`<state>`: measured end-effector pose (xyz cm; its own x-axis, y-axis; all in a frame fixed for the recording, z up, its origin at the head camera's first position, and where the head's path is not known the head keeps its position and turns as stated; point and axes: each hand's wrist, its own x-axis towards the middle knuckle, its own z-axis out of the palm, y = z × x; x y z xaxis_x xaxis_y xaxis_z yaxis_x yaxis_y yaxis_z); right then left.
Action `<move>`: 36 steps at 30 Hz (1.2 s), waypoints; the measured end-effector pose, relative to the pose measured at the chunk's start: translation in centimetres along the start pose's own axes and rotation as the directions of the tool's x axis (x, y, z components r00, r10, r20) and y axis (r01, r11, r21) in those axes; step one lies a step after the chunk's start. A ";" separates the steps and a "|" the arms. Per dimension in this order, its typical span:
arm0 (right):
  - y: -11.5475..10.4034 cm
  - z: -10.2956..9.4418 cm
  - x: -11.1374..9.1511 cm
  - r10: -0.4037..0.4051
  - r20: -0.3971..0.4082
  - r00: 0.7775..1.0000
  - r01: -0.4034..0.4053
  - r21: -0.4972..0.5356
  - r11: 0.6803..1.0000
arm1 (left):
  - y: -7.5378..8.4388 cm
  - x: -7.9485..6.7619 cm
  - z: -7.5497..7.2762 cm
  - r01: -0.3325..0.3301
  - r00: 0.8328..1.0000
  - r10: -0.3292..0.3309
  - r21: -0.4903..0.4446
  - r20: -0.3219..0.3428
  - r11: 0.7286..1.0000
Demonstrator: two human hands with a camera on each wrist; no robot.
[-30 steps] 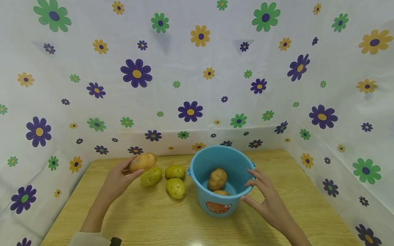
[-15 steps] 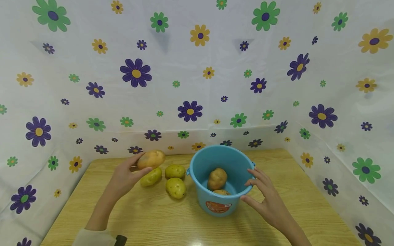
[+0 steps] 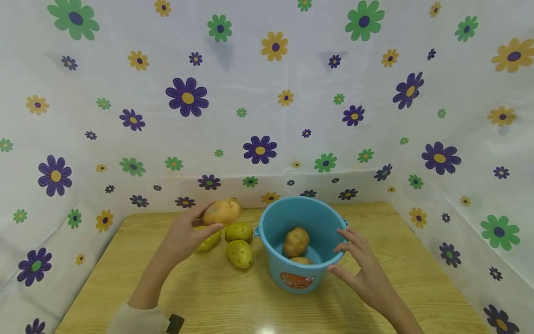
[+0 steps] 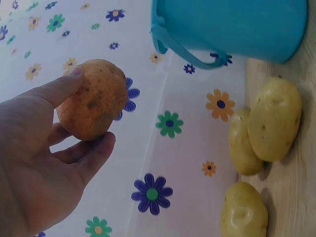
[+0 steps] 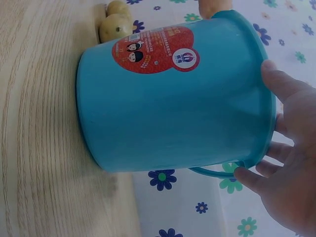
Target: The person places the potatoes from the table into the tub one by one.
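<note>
My left hand [image 3: 179, 241] grips a brown potato [image 3: 223, 212] between thumb and fingers, raised above the table and left of the blue bucket [image 3: 273, 269]. The left wrist view shows the held potato [image 4: 96, 101] from the side. My right hand [image 3: 367, 273] holds the bucket's right rim, fingers over the edge and thumb on the outside. In the right wrist view, this hand [image 5: 291, 153] spans the rim. Inside the bucket lie a brown potato [image 3: 297, 241] and part of another potato [image 3: 301, 260]. The bucket stands upright.
Three yellow-green potatoes lie left of the bucket: one at the back [image 3: 239, 231], one nearer [image 3: 240, 253], and one partly hidden behind my left hand [image 3: 212, 241]. The wooden table [image 3: 233, 301] is bordered by a flower-patterned sheet [image 3: 233, 134].
My left hand has moved right and slightly up with the potato, closer to the bucket. My right hand and the bucket stay in place.
</note>
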<state>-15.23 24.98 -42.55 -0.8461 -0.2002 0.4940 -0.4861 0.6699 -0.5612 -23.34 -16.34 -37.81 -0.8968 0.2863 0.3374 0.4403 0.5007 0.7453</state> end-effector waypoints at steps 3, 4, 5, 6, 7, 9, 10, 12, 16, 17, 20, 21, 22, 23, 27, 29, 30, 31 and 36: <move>0.0 0.0 0.0 -0.004 -0.001 1.000 0.004 -0.001 1.000 | 1.1 0.3 0.7 -0.013 1.000 0.013 0.010 0.002 1.000; 0.1 0.0 0.0 -0.006 -0.002 1.000 0.006 -0.002 1.000 | 1.4 0.3 1.0 -0.013 1.000 0.013 0.012 0.006 1.000; 0.1 0.0 0.0 -0.007 -0.003 1.000 0.007 -0.003 1.000 | 1.7 0.5 1.2 -0.010 1.000 0.010 0.017 0.010 1.000; 0.1 0.0 0.1 -0.007 -0.004 1.000 0.007 -0.002 1.000 | 2.0 0.6 1.5 -0.006 1.000 0.006 0.016 0.015 1.000; 0.1 0.0 0.1 -0.008 -0.005 1.000 0.008 -0.002 1.000 | 2.4 0.7 1.8 0.003 1.000 -0.003 0.018 0.024 1.000; 0.0 0.0 0.1 -0.008 -0.005 1.000 0.008 -0.002 1.000 | 2.9 0.9 2.3 0.014 0.999 -0.015 0.015 0.040 1.000; 0.0 0.0 0.1 -0.009 -0.006 1.000 0.009 -0.003 1.000 | 3.2 1.0 2.6 0.017 0.999 -0.018 0.011 0.047 1.000; 0.0 0.0 0.1 -0.009 -0.007 1.000 0.009 -0.003 1.000 | 3.8 1.2 3.0 0.017 0.998 -0.017 0.007 0.057 1.000; 0.1 0.0 0.1 -0.010 -0.007 1.000 0.010 -0.003 1.000 | 4.9 1.7 4.0 -0.012 0.998 0.013 -0.005 0.069 1.000; 0.1 0.0 0.1 -0.008 -0.006 1.000 0.008 -0.002 1.000 | 5.2 1.9 4.3 -0.029 0.997 0.030 -0.010 0.073 1.000; 0.1 0.0 0.1 -0.009 -0.006 1.000 0.009 0.000 1.000 | 6.0 2.3 5.2 -0.059 0.994 0.061 -0.031 0.093 0.998; 0.1 0.0 0.1 -0.009 -0.007 1.000 0.009 0.000 1.000 | 6.2 2.4 5.5 -0.064 0.993 0.068 -0.039 0.101 0.997; 0.1 0.0 0.1 -0.009 -0.008 1.000 0.009 0.000 1.000 | 6.5 2.6 5.8 -0.067 0.991 0.072 -0.045 0.109 0.997; 0.1 0.0 0.1 -0.010 -0.009 1.000 0.010 0.000 1.000 | 6.7 2.7 6.2 -0.069 0.990 0.073 -0.043 0.117 0.997; 0.1 -0.1 0.1 -0.013 -0.015 1.000 0.013 -0.001 1.000 | 7.6 3.2 7.4 -0.064 0.985 0.069 -0.040 0.157 0.997; 0.1 -0.1 0.1 -0.015 -0.015 1.000 0.015 0.003 1.000 | 8.0 3.5 8.0 -0.073 0.981 0.077 -0.026 0.181 0.997; 0.0 -0.1 0.1 -0.015 -0.015 1.000 0.015 0.005 1.000 | 8.1 3.6 8.3 -0.075 0.978 0.077 -0.017 0.192 0.997; 0.0 -0.1 0.1 -0.015 -0.015 1.000 0.016 0.007 1.000 | 8.2 3.7 8.6 -0.082 0.976 0.082 -0.005 0.203 0.997; 0.0 -0.1 0.1 -0.015 -0.014 1.000 0.016 0.014 1.000 | 8.6 4.2 10.0 -0.127 0.967 0.113 0.050 0.228 0.991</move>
<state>-15.29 24.99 -42.42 -0.8353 -0.2004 0.5120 -0.5023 0.6569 -0.5624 -22.92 -2.67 -35.72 -0.8075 0.5198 0.2789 0.5524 0.5003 0.6668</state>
